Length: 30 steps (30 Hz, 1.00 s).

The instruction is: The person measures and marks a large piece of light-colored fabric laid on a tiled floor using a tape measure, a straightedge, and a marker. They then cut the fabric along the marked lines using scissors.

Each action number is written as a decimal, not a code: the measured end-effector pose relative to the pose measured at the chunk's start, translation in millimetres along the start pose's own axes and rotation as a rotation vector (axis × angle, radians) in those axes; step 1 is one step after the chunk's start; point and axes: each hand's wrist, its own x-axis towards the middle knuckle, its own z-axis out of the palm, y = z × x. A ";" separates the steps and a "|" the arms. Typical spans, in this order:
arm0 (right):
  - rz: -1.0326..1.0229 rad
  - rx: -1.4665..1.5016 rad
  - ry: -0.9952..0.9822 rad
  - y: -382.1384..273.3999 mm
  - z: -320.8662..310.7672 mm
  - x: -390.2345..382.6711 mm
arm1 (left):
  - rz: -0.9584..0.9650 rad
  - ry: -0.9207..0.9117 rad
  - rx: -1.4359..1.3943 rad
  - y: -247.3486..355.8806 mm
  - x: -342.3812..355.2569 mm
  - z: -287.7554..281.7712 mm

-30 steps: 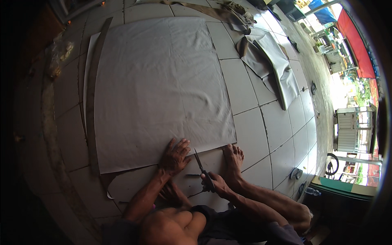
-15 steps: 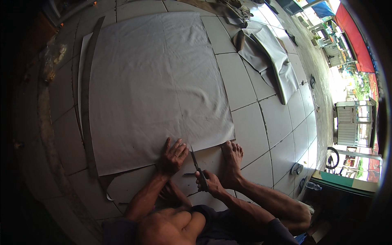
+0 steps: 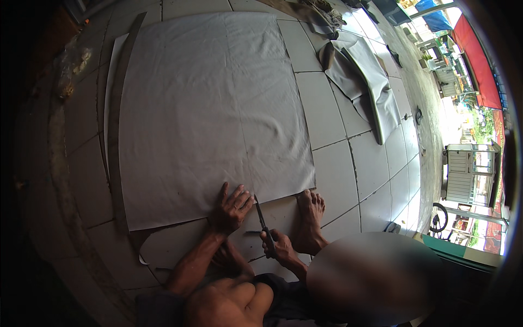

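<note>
A large pale grey sheet, perhaps cloth or synthetic leather, lies spread on the tiles, with a faint line running down it toward me. My left hand rests on its near edge, fingers spread and flat. To the right of it, my right hand is closed round the handles of dark scissors. The scissor tips meet the sheet's near edge, close to my left fingertips and by the line. My bare foot stands at the sheet's near right corner.
A folded grey piece lies on the tiles to the right. Along the sheet's left side runs a long dark strip. A clear plastic bag sits at the far left. A blurred oval covers the lower right.
The view has shifted slightly, and a blurred oval now covers my right forearm and knee. Both hands and the scissors keep nearly the same place at the sheet's edge.
</note>
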 end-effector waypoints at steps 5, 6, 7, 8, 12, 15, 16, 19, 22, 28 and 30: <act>-0.025 0.039 0.016 -2.4 2.5 5.6 | -0.009 0.006 -0.041 -0.9 -0.2 -2.4; -0.039 0.039 0.011 -4.4 2.8 6.7 | -0.005 0.004 -0.037 -0.9 -0.4 -2.9; -0.030 0.025 0.026 -6.6 2.9 7.5 | -0.003 0.010 -0.040 -1.4 -0.5 -3.6; -0.027 0.015 0.031 -8.8 2.8 8.0 | 0.000 0.016 -0.043 -1.7 -0.6 -4.2; 0.002 -0.007 0.026 -14.7 1.3 6.8 | -0.013 0.001 -0.063 -1.8 -0.6 -5.3; -0.019 0.017 -0.012 -17.5 0.5 8.0 | -0.026 -0.004 -0.081 -1.8 -0.5 -5.4; -0.064 0.029 -0.016 -18.3 0.5 9.0 | -0.027 0.000 -0.090 -2.0 -0.7 -5.5; -0.042 0.016 -0.006 -20.8 0.8 13.1 | -0.026 0.001 -0.092 -2.7 -2.0 -6.7; -0.067 0.027 -0.033 -23.4 1.1 15.1 | -0.028 -0.012 -0.086 -3.2 -2.4 -8.0; -0.073 0.037 -0.035 -33.9 1.2 20.9 | -0.035 0.006 -0.104 -1.1 -0.7 -10.9; -0.119 0.031 -0.036 -38.2 0.8 24.6 | -0.038 -0.008 -0.101 -1.3 -1.3 -13.1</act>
